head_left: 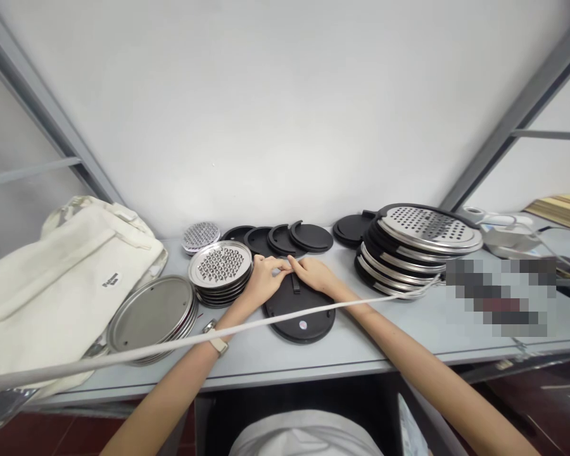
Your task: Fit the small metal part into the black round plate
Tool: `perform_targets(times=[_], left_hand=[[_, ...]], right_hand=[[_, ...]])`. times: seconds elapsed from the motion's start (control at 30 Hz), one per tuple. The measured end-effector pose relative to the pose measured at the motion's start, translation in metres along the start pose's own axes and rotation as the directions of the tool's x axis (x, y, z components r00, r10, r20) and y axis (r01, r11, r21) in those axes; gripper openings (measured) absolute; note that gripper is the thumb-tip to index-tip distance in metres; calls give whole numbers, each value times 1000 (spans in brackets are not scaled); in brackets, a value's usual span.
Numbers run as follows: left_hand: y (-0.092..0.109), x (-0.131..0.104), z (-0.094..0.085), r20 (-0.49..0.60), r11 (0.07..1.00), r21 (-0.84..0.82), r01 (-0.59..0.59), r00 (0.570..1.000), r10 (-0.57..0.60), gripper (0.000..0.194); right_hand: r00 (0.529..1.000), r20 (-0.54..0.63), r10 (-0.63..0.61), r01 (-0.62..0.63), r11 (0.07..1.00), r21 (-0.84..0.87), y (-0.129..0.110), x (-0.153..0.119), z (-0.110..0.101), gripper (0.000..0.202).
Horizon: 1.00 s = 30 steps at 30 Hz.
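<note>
A black round plate (300,318) lies flat on the table before me, with a small round sticker and a short dark strip (296,283) near its far edge. Over that far edge my left hand (266,276) and my right hand (316,273) meet at the fingertips. Thumb and forefinger of the left are pinched together; whatever is between them is too small to make out. The right hand's fingers are closed at the plate's far rim. Left of my left hand stands a stack topped by a metal grater disc (220,264).
Several black discs (312,237) lie along the wall. A tall stack of perforated metal discs (427,227) stands right, plain metal discs (152,313) left, beside a cream bag (52,278). A white cord (251,327) crosses in front of my forearms.
</note>
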<state>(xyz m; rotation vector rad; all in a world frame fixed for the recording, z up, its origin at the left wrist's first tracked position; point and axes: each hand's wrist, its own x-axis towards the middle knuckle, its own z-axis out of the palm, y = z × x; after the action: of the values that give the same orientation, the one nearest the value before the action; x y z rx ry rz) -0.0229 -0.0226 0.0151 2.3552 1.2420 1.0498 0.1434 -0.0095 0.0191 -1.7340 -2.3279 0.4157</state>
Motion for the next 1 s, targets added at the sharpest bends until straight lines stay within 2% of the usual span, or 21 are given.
perform_targets(times=[0.6, 0.77, 1.0], left_hand=[[-1, 1, 4, -6, 997, -76, 17, 1000, -18, 11], [0, -2, 8, -28, 998, 56, 5, 1000, -3, 12], [9, -6, 5, -54, 998, 67, -12, 998, 16, 8]], right_hand=[[1000, 12, -21, 22, 997, -68, 4, 5, 3, 58], [1000, 11, -1, 1, 999, -38, 6, 5, 3, 63], [1000, 5, -1, 1, 1000, 4, 6, 4, 3, 77]])
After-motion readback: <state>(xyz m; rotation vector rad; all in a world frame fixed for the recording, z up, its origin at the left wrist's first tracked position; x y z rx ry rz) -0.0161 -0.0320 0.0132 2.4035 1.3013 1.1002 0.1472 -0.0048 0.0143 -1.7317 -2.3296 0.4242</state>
